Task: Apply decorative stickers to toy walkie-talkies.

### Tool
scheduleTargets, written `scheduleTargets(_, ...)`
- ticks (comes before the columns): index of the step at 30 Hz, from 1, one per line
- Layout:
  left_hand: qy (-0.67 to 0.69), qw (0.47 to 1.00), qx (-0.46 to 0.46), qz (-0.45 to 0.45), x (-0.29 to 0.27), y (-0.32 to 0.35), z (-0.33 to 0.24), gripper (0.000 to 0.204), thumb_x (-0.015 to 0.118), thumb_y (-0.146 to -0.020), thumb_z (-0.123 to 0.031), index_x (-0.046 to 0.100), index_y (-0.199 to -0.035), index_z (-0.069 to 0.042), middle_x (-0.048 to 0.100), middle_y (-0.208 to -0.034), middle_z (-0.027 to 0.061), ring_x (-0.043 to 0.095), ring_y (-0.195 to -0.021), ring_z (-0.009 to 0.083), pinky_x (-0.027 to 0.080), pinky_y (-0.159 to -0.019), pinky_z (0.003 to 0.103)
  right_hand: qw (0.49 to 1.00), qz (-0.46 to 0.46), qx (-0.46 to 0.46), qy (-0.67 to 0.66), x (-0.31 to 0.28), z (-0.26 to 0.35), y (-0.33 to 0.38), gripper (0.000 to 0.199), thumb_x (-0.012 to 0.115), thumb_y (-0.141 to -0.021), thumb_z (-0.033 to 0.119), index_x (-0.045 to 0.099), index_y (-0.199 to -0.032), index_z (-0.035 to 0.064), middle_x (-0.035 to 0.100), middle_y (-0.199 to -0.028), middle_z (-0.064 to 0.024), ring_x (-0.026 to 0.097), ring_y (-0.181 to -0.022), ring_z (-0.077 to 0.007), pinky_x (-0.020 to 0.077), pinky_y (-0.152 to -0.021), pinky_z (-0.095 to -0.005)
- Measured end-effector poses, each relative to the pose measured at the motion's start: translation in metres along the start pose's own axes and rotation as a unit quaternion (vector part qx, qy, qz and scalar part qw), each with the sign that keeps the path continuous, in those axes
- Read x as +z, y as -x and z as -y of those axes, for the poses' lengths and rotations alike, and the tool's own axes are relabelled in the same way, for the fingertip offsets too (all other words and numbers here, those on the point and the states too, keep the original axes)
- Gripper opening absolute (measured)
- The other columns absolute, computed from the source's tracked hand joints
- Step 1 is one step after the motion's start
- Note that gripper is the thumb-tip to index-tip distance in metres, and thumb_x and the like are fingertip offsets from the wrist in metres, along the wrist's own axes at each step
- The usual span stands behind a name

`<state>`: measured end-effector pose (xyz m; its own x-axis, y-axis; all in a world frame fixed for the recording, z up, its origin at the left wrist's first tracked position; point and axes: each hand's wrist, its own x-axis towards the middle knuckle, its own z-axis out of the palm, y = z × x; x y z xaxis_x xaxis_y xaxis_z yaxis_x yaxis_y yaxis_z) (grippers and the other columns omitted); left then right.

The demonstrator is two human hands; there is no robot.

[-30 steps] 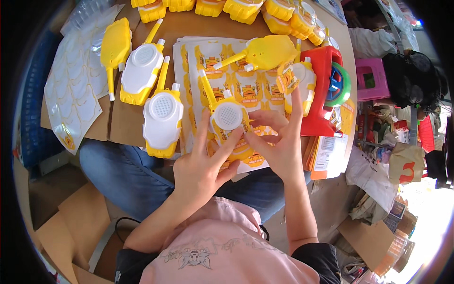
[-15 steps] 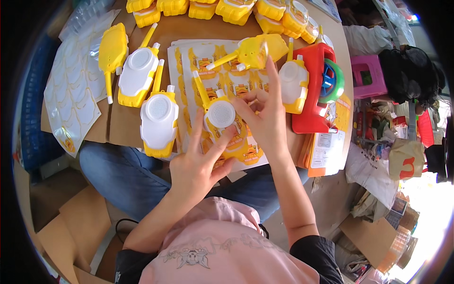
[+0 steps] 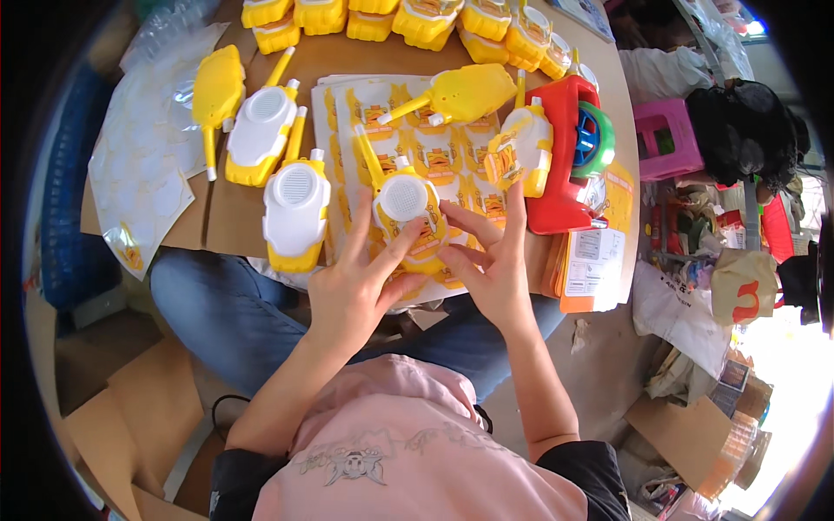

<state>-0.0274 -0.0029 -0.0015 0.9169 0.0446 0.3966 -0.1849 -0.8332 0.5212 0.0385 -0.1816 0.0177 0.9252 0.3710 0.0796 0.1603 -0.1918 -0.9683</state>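
a: what's in the head view, middle of the frame?

b: a yellow and white plastic toy walkie-talkie with a round speaker grille (image 3: 407, 213). it lies on a sheet of yellow-orange stickers (image 3: 417, 156) spread on the brown cardboard tabletop (image 3: 221, 217), its antenna pointing to the upper left.

a: and the hands?

b: the left hand (image 3: 352, 282) comes from below, fingers spread wide, thumb and forefinger tips touching the toy's lower left side. the right hand (image 3: 491, 269) sits just right of it, fingers also fanned, fingertips at the toy's right edge. neither fist is closed around it.

a: what lies about?

b: left of centre, two more white-faced toy walkie-talkies (image 3: 295, 208) and a plain yellow shell (image 3: 217, 87). upper right, a red plastic toy with a green ring (image 3: 573, 148). along the top edge, a row of yellow toy pieces (image 3: 400, 17).
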Motion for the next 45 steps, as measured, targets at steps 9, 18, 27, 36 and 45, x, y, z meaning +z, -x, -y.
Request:
scheduleTargets(9, 0.102, 0.994, 0.013, -0.041, -0.013, 0.009, -0.003, 0.067, 0.078, -0.076, -0.03, 0.053, -0.134, -0.008, 0.052, -0.137, 0.0182, 0.068, -0.066, 0.023, 0.053, -0.055, 0.03, 0.994, -0.05, 0.083, -0.048, 0.015, 0.021, -0.011, 0.103, 0.071, -0.08, -0.005, 0.003, -0.153, 0.015, 0.063, -0.116, -0.0168, 0.063, -0.101, -0.0213, 0.0573, -0.075, -0.0306)
scheduleTargets(18, -0.04, 0.977, -0.2, -0.067, -0.09, -0.007, 0.046, 0.073, 0.08, -0.076, -0.033, 0.046, -0.131, -0.001, 0.061, -0.104, 0.0146, 0.06, -0.083, 0.0266, 0.049, -0.073, 0.037, 0.984, -0.07, -0.015, 0.166, -0.014, 0.029, -0.012, 0.1, 0.074, -0.078, 0.003, 0.01, -0.154, 0.0145, 0.063, -0.119, -0.0145, 0.065, -0.098, -0.0254, 0.0575, -0.071, -0.0323)
scheduleTargets(27, 0.058, 0.951, -0.251, 0.172, -0.086, -0.027, 0.032, 0.085, 0.082, -0.07, -0.019, 0.035, -0.139, -0.001, 0.061, -0.102, 0.0149, 0.061, -0.094, 0.0353, 0.051, -0.082, 0.037, 0.924, -0.225, -0.142, 0.274, -0.025, 0.05, -0.004, 0.02, 0.076, -0.08, 0.006, 0.07, -0.099, 0.0035, 0.06, -0.099, -0.0095, 0.054, -0.075, -0.0148, 0.0429, -0.063, -0.0243)
scheduleTargets(36, 0.597, 0.747, -0.282, 0.077, -0.05, -0.017, 0.001, 0.099, 0.077, -0.073, 0.001, 0.015, -0.149, -0.009, 0.044, -0.135, 0.0149, 0.05, -0.123, 0.0225, 0.053, -0.089, 0.035, 0.951, -0.185, 0.095, -0.23, -0.017, 0.058, 0.01, 0.016, 0.073, -0.082, -0.001, 0.066, -0.096, -0.0031, 0.064, -0.078, -0.0007, 0.048, -0.057, -0.0027, 0.0351, -0.049, -0.0185)
scheduleTargets(45, 0.612, 0.711, -0.339, 0.066, -0.025, -0.001, -0.016, 0.094, 0.076, -0.074, 0.007, 0.016, -0.146, -0.012, 0.045, -0.134, 0.0181, 0.057, -0.118, 0.0281, 0.055, -0.091, 0.039, 0.953, -0.085, 0.171, -0.236, 0.024, 0.044, 0.015, 0.016, 0.075, -0.082, 0.002, 0.065, -0.094, -0.0028, 0.068, -0.083, -0.0056, 0.06, -0.068, -0.0067, 0.0479, -0.058, -0.0193)
